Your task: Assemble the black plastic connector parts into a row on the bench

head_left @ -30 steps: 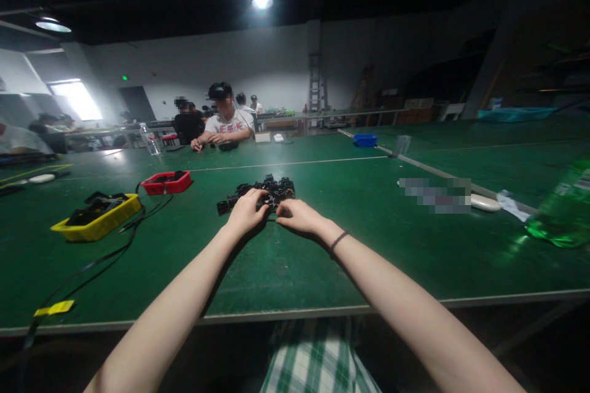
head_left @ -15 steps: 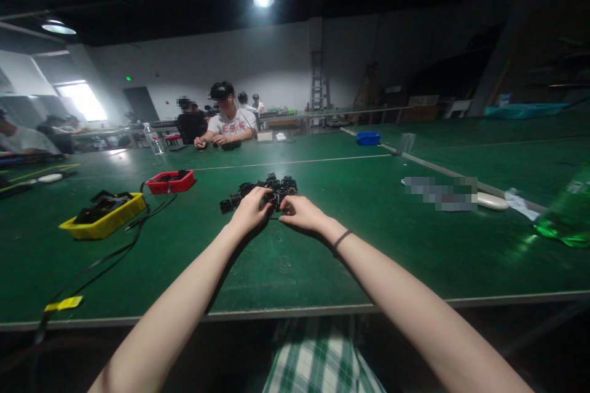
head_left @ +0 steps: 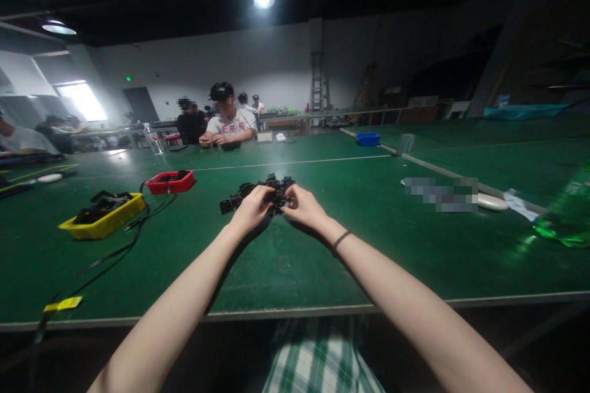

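Observation:
A cluster of small black parts [head_left: 244, 189] lies on the green table, straight in front of me. My left hand [head_left: 251, 207] is at the near side of this cluster, its thumb and fingers closed on a small black part [head_left: 278, 198]. From the right, my right hand [head_left: 304, 206] meets the same part with curled thumb and fingers. The part sits between both sets of fingertips, and its exact kind is too small and dark to make out. One black piece [head_left: 225, 206] lies at the cluster's left end.
To the left stand a yellow bin [head_left: 108, 221] and a red bin [head_left: 171, 182], both with black parts, beside a black cable [head_left: 133, 239]. A blue bin [head_left: 369, 139] is farther back. A green bottle [head_left: 566, 212] stands right. A person [head_left: 232, 126] sits across the table.
My right hand has shifted slightly up, and its thumb and fingers now sit around the black part's right side. My left hand has hardly moved.

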Available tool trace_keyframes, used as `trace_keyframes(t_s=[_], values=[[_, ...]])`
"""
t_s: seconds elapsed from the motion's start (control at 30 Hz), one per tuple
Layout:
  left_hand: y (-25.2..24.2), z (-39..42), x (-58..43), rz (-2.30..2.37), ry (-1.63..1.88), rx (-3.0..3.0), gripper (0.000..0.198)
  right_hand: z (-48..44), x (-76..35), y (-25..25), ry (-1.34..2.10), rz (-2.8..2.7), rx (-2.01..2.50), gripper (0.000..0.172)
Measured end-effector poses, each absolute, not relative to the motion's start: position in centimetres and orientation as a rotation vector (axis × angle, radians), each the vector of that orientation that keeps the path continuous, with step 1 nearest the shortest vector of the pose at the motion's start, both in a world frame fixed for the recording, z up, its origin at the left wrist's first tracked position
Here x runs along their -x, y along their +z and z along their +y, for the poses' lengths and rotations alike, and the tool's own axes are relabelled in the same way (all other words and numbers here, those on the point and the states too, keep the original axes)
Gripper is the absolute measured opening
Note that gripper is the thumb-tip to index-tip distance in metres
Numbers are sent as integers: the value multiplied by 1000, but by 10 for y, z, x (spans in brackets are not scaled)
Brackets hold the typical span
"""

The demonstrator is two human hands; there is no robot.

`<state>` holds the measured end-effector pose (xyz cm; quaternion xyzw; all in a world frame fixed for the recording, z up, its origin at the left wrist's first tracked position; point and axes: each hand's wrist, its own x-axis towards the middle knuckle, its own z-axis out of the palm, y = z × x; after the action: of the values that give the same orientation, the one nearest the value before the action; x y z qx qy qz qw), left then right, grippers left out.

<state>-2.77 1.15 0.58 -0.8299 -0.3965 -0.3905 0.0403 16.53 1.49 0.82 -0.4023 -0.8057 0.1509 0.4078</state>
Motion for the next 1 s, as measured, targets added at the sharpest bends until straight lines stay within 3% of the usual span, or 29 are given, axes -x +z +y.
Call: trace_keyframes(t_s=[1.0], values=[[5, 11, 28, -1186, -1148, 2624, 30, 19, -166, 6, 411, -1993, 929, 27]])
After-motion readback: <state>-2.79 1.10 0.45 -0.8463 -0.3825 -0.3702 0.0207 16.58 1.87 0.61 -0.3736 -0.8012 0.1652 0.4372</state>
